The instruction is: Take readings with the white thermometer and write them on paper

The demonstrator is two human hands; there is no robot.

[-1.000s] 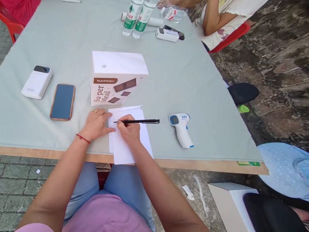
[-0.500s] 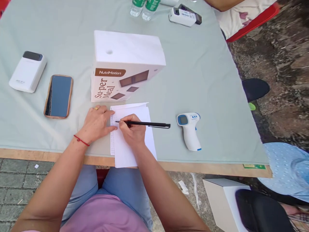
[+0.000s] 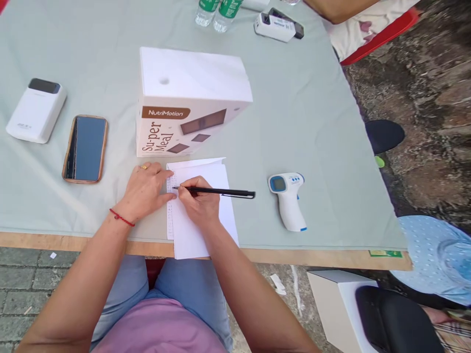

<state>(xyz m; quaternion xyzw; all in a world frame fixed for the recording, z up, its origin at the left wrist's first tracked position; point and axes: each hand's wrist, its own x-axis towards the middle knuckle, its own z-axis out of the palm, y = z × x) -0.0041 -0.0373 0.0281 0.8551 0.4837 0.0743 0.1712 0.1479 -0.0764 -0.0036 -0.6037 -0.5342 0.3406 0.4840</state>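
Note:
A black pen is pinched in my right hand, its tip at the left side of a white sheet of paper. Small marks show along a narrow strip of paper that sticks out on the left, partly under the sheet. My left hand lies flat with thumb and forefinger apart, their tips on the strip's edge. Just beyond the papers stands a white NutriMotion box. To the right of my right hand lies a white and blue infrared thermometer.
On the left are a phone in a brown case and a white power bank. Water bottles and another white device sit at the far side. A person's arm shows at top right. A wooden table edge runs in front.
The view has shifted slightly. My right hand and the pen tip have moved a little down and left over the paper; my left hand stays in place on the strip.

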